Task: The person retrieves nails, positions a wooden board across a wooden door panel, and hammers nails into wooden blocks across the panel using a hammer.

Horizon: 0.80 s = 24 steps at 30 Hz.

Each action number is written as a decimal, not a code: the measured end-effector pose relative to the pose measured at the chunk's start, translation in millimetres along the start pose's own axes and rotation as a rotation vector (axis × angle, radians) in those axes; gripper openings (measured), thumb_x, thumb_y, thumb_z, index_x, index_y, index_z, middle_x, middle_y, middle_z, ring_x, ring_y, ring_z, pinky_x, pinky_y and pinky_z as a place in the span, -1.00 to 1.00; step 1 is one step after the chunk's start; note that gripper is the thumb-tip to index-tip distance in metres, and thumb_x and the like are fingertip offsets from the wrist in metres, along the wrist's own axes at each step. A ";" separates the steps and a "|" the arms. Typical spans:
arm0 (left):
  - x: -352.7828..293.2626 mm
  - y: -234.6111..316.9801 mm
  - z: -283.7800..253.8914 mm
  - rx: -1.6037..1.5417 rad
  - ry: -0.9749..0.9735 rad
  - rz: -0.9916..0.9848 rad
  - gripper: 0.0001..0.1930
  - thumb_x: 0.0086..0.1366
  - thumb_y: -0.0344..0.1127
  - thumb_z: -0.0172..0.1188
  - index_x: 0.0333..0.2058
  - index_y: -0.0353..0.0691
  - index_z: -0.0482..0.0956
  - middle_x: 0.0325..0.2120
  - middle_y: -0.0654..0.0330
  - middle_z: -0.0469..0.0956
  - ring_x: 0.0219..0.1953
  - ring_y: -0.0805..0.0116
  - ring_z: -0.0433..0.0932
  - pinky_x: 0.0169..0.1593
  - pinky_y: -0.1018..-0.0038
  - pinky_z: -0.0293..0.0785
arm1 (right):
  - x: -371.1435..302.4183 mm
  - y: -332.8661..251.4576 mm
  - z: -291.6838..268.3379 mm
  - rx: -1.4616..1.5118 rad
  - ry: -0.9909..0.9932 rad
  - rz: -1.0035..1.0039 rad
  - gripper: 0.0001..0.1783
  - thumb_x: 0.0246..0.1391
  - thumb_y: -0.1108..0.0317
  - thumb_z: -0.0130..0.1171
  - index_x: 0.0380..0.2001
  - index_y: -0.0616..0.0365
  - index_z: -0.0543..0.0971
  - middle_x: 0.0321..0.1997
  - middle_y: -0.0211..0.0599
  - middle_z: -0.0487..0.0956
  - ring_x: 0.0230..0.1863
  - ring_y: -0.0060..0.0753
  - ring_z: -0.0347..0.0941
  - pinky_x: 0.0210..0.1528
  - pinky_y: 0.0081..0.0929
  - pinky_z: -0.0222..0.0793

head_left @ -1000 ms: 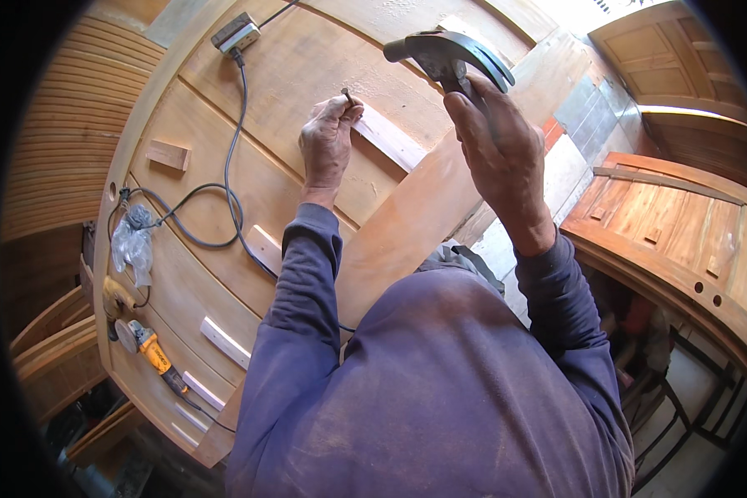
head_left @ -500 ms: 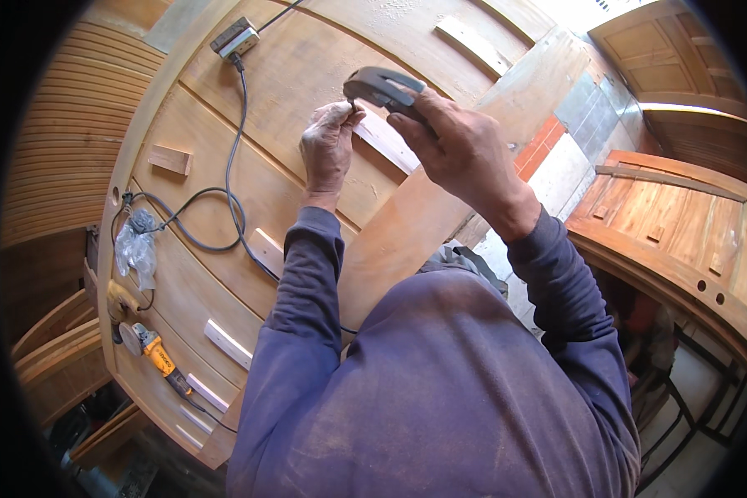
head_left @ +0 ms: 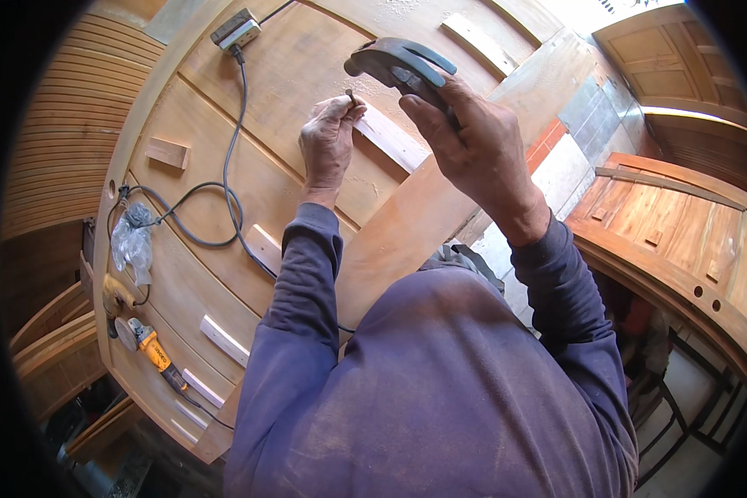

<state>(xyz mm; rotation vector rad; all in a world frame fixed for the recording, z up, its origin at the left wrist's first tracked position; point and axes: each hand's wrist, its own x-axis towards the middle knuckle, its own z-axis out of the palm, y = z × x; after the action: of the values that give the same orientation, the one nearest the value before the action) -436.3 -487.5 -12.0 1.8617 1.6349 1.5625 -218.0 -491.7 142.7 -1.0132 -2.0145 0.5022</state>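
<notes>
My left hand (head_left: pixel 327 143) pinches a dark nail (head_left: pixel 352 97) upright at the end of a pale wooden strip (head_left: pixel 390 136). That strip lies on a large wooden panel (head_left: pixel 299 75) with long grooves. Above and to the right, my right hand (head_left: pixel 483 137) is wrapped round the handle of a claw hammer (head_left: pixel 398 63). The hammer head is raised clear of the nail, its claw toward the right. Where the nail's point meets the wood is hidden by my fingers.
A black cable runs from a socket block (head_left: pixel 236 30) across the panel. At the left lie a wood block (head_left: pixel 168 153), a clear plastic bag (head_left: pixel 133 241) and a yellow angle grinder (head_left: pixel 156 353). More strips (head_left: pixel 226 340) rest nearby. Another wooden door (head_left: pixel 672 220) stands at the right.
The hammer has risen off the nail, up and slightly right with my right hand. My left hand keeps its pinch on the nail in nearly the same place.
</notes>
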 end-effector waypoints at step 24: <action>1.9 5.3 2.0 0.040 0.006 0.071 -0.78 0.19 -0.53 0.53 -0.19 -0.18 0.76 -0.28 0.15 0.78 -0.17 0.15 0.74 -0.09 0.29 0.69 | 17.7 -18.8 -3.4 0.012 0.195 -0.155 -0.75 0.36 0.19 0.32 -0.17 0.18 0.63 -0.37 -0.03 0.69 -0.41 0.07 0.66 -0.35 -0.09 0.58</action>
<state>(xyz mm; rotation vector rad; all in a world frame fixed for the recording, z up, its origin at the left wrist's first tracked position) -431.9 -486.9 -8.0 1.9574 1.6312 1.5757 -230.5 -488.8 165.4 -0.8563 -1.8946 0.3196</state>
